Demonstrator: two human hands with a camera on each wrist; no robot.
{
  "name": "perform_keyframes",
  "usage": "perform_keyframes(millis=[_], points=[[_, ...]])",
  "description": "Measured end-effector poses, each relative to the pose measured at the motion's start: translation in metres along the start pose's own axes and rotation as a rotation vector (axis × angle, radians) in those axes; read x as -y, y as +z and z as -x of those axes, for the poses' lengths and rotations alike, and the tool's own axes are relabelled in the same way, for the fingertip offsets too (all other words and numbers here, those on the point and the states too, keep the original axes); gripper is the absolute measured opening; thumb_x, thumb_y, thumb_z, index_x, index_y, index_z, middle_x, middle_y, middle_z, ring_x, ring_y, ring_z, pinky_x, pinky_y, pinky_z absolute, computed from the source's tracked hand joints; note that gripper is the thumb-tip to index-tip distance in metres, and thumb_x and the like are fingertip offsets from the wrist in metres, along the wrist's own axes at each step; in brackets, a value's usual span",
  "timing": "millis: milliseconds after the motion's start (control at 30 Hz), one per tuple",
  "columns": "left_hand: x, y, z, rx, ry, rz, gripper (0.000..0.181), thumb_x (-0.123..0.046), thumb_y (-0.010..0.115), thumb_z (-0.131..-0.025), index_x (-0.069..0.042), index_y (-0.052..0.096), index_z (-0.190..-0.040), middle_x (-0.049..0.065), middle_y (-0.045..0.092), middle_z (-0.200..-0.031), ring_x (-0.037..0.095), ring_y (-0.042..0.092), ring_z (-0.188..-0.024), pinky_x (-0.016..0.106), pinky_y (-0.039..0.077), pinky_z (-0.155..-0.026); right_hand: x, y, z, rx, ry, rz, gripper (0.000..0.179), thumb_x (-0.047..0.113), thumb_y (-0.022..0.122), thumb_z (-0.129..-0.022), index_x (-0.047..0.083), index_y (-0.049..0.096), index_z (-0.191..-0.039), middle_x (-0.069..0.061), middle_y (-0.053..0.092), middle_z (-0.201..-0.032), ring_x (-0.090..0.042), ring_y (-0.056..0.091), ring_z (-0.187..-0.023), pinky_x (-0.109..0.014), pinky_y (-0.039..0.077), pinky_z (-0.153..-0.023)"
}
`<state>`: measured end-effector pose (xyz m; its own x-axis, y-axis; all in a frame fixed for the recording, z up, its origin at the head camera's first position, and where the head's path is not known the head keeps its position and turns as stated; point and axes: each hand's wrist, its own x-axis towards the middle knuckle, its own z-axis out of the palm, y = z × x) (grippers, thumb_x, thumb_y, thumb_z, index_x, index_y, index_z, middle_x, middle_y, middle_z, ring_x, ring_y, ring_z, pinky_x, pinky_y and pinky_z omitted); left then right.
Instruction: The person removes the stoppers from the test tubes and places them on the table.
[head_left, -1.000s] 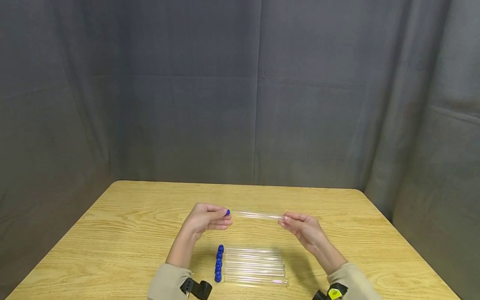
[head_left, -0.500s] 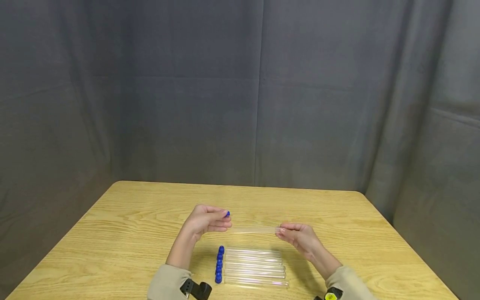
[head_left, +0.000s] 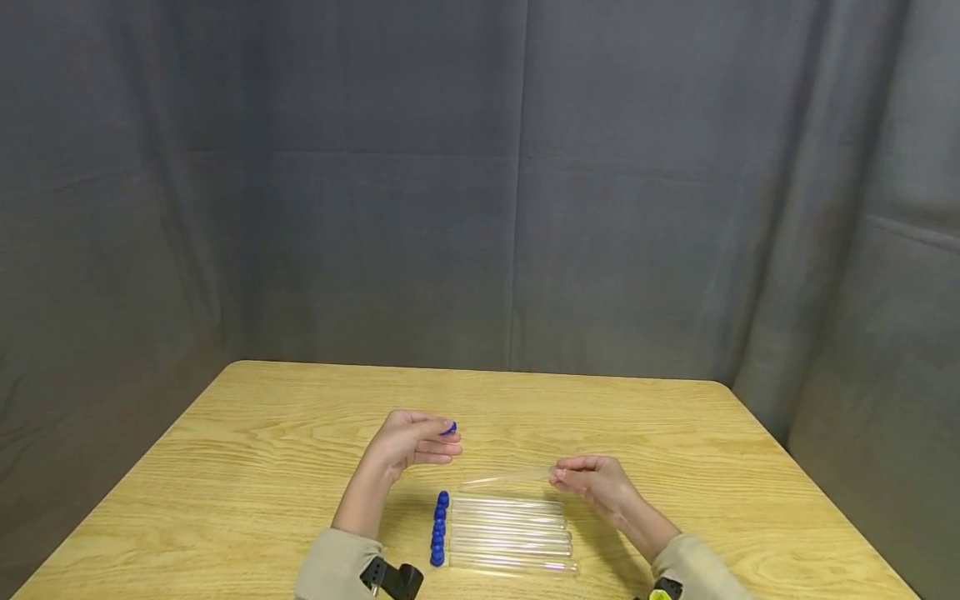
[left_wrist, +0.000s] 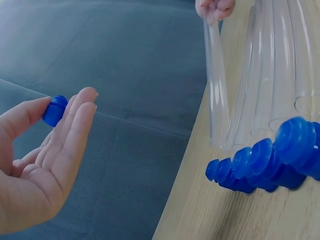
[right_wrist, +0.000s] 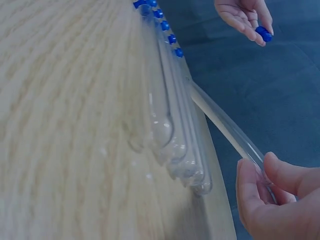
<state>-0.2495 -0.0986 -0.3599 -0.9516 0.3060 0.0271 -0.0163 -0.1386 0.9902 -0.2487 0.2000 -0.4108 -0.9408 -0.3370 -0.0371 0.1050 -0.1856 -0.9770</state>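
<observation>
My left hand (head_left: 408,442) pinches a small blue stopper (left_wrist: 55,111) between thumb and fingers, raised over the table. Its other fingers are extended. My right hand (head_left: 600,483) pinches a clear test tube (right_wrist: 227,125) near its rounded end. That tube slants in the air, its far end pointing left and lower, close beyond the row of tubes. Several more clear test tubes (head_left: 510,527) lie side by side on the table, open ends to the left. Along those ends stands a line of several blue stoppers (head_left: 438,528).
The wood-grain table (head_left: 262,467) has rounded far corners. Grey curtains (head_left: 375,208) hang behind it and at both sides. Black straps with wrist cameras (head_left: 393,577) sit over the beige sleeves (head_left: 337,562).
My right hand has moved toward me and slightly left, bringing its test tube down from the left hand's stopper to near the row. The left hand has stayed almost in place.
</observation>
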Motion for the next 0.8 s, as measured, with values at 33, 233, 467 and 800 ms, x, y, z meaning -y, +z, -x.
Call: perform_keyframes(millis=[33,233,467,800], points=[[0.0001,0.0000,0.0002,-0.002,-0.001,0.000,0.034,-0.004,0.053,-0.088,0.021,0.047,-0.111,0.025,0.063,-0.089,0.023,0.066,-0.073,0.035,0.053,-0.068,-0.0007,0.0007,-0.0003,-0.001,0.004,0.015,0.016,-0.010,0.052,-0.085,-0.016,0.056,-0.099,-0.015,0.063,-0.091,-0.019,0.063,-0.083,-0.034,0.047,-0.085],[0.0021,-0.0012,0.0002,-0.007,-0.014,0.016,0.037,-0.006,0.051,-0.090,0.021,0.043,-0.115,0.026,0.062,-0.092,0.022,0.066,-0.073,0.034,0.053,-0.068,-0.0043,0.0031,-0.0032,-0.023,0.012,0.103,0.021,-0.009,0.053,-0.084,-0.021,0.052,-0.101,-0.020,0.061,-0.095,-0.022,0.062,-0.085,-0.039,0.045,-0.087],[0.0065,-0.0053,-0.0001,-0.007,-0.015,0.008,0.039,-0.007,0.049,-0.092,0.021,0.041,-0.117,0.026,0.062,-0.092,0.023,0.066,-0.076,0.034,0.053,-0.070,-0.0073,0.0080,-0.0031,-0.058,-0.062,0.491,0.019,-0.003,0.061,-0.081,-0.018,0.059,-0.092,-0.015,0.064,-0.084,-0.020,0.062,-0.075,-0.031,0.053,-0.068],[0.0089,-0.0080,0.0006,-0.039,-0.010,-0.040,0.033,-0.002,0.051,-0.089,0.023,0.046,-0.110,0.027,0.062,-0.092,0.028,0.065,-0.078,0.036,0.052,-0.071,-0.0077,0.0080,-0.0026,-0.036,-0.114,0.614,0.014,-0.005,0.061,-0.080,-0.017,0.060,-0.088,-0.016,0.062,-0.081,-0.018,0.058,-0.071,-0.030,0.053,-0.064]])
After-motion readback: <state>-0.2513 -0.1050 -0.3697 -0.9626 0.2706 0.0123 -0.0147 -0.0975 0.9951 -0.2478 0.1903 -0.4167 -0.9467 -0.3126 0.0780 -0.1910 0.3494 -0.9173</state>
